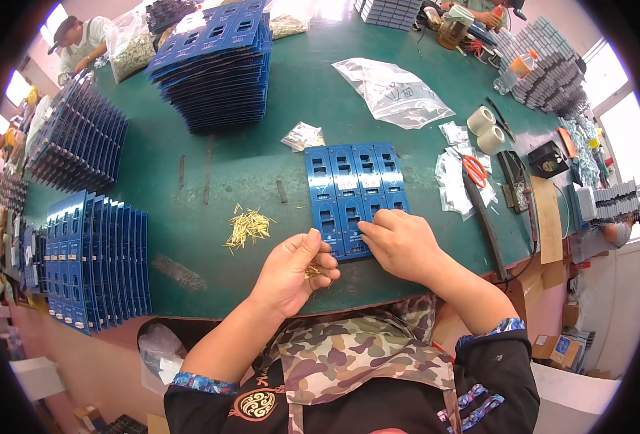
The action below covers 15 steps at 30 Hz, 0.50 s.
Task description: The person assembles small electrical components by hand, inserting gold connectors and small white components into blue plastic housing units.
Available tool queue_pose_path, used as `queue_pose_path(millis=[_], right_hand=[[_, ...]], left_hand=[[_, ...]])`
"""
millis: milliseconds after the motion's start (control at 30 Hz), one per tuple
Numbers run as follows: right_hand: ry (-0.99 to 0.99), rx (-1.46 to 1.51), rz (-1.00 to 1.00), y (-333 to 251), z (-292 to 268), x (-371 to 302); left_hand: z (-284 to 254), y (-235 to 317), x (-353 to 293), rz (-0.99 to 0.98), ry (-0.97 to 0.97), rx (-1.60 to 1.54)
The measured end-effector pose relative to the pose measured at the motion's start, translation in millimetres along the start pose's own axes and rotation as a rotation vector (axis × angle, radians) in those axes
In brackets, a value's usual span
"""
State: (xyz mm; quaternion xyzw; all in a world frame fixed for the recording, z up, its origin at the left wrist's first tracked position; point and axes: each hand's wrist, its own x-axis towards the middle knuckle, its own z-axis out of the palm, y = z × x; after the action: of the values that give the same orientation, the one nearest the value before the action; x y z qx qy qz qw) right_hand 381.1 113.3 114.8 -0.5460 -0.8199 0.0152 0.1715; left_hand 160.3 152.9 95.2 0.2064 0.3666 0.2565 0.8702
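A blue circuit board panel (pixel 357 194), with rows of rectangular cutouts, lies flat on the green table in front of me. My left hand (pixel 292 273) is at the panel's near left corner, fingers curled around several thin brass pins (pixel 311 271). Over the near right part of the panel, my right hand (pixel 404 244) has thumb and fingertips pinched together at the board; what is between them is too small or hidden to tell. A loose pile of brass pins (pixel 248 228) sits left of the panel.
Stacks of blue boards stand at the far left (pixel 215 79) and near left (pixel 99 260). Beyond the panel lies a clear plastic bag (pixel 396 94). To the right are orange-handled scissors (pixel 475 171), tape rolls (pixel 490 139) and a dark bar (pixel 485 228). Other people work at the far edge.
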Motion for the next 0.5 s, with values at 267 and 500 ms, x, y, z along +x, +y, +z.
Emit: queue_pose_path(millis=[267,500], right_hand=[[0.008,-0.001,0.012,-3,-1,0],[0.046,0.153,0.058,-3,-7,4]], left_hand=[[1,-1,3,0.006,-0.019,0.011],[7,-1,5,-0.017,0.0,0.008]])
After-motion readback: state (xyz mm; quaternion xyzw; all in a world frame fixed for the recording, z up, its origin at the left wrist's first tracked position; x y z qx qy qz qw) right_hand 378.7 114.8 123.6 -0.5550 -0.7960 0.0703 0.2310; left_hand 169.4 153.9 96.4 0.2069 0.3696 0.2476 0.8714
